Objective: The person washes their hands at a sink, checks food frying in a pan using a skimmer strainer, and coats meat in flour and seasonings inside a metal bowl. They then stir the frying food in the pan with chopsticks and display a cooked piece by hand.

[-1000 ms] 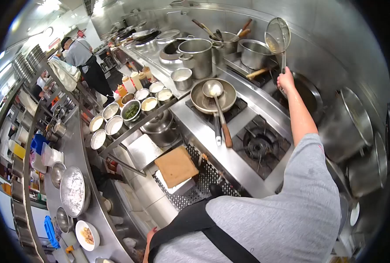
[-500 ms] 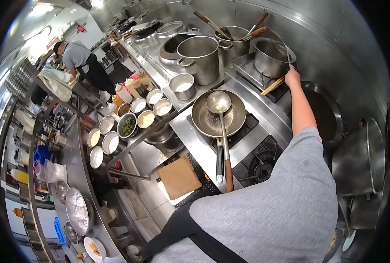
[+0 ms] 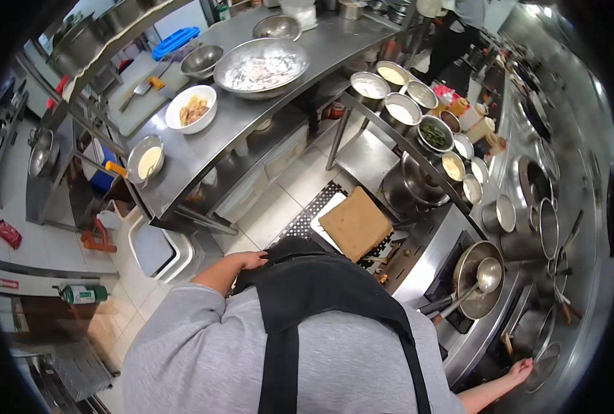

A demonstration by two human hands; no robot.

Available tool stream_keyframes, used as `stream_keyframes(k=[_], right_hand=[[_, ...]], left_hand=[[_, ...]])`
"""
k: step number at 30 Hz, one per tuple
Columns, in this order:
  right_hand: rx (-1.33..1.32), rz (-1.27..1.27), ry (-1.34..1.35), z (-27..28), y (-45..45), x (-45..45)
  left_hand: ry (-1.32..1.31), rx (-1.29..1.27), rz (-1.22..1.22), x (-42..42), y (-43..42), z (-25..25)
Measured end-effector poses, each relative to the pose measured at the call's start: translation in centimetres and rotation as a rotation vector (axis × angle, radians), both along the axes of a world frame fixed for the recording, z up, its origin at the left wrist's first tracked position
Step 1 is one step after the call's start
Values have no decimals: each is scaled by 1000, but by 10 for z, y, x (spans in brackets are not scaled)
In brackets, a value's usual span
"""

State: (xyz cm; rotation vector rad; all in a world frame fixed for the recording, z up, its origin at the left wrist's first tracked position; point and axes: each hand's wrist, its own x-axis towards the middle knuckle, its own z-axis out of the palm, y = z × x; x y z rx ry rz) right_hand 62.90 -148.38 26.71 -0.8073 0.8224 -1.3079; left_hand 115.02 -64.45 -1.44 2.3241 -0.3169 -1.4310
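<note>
My left hand (image 3: 251, 260) is at my waist, beside the black apron (image 3: 307, 286). Its fingers look closed, with their tips partly hidden, and what they hold, if anything, does not show. At the lower right my right hand (image 3: 521, 371) is closed at the edge of a round mesh strainer (image 3: 545, 369), beside a steel pot (image 3: 531, 330). Wooden chopsticks (image 3: 507, 345) show near that pot. On the stove a frying pan (image 3: 494, 303) holds a ladle (image 3: 488, 274), both handles pointing towards me.
Small tubs with a bowl of green leaves (image 3: 436, 134) line a rack. The steel counter (image 3: 203, 162) carries a flour-filled bowl (image 3: 262, 69), a white bowl of food (image 3: 192, 110) and a batter bowl (image 3: 148, 162). Cardboard (image 3: 356, 224) lies on the floor mat. Another person stands at the back.
My view has swung left, bringing the counter and my left hand into sight. My right hand with the strainer now appears at the lower right. The pan and ladle stay on the stove.
</note>
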Motion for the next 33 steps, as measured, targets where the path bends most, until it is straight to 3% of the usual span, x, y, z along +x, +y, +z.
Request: stream_keyframes(k=[3, 5, 6, 7, 9, 11, 15, 17, 21, 24, 27, 32, 33], right_hand=[[-13, 30, -151, 35, 87, 58], [-18, 69, -86, 50, 147, 100], [-96, 281, -203, 41, 155, 106], [-116, 314, -176, 44, 184, 131], [-94, 349, -73, 49, 243, 188], [5, 527, -98, 43, 282, 233], [149, 461, -55, 46, 404, 362], [223, 570, -88, 26, 427, 392], [320, 727, -65, -1, 489, 445], [419, 778, -85, 0, 529, 469], [436, 760, -50, 0, 548, 472], [384, 656, 53, 11, 564, 474], [382, 649, 53, 11, 563, 472]], left_hand=[[-37, 77, -243, 27, 10, 9], [-44, 105, -343, 46, 0, 52], [-149, 142, -387, 54, -5, 67], [-256, 177, -431, 62, -8, 77], [-600, -33, -348, 76, -8, 84], [-575, -229, -366, 106, -6, 145], [-765, -523, -189, 182, 49, 249], [-902, -366, 28, 233, 94, 292], [-1072, 67, 131, 366, 177, 271], [-915, 204, 24, 404, 187, 247], [-1103, 159, -116, 413, 184, 222], [-1106, 82, -137, 435, 173, 215], [-1088, 138, -311, 438, 171, 226]])
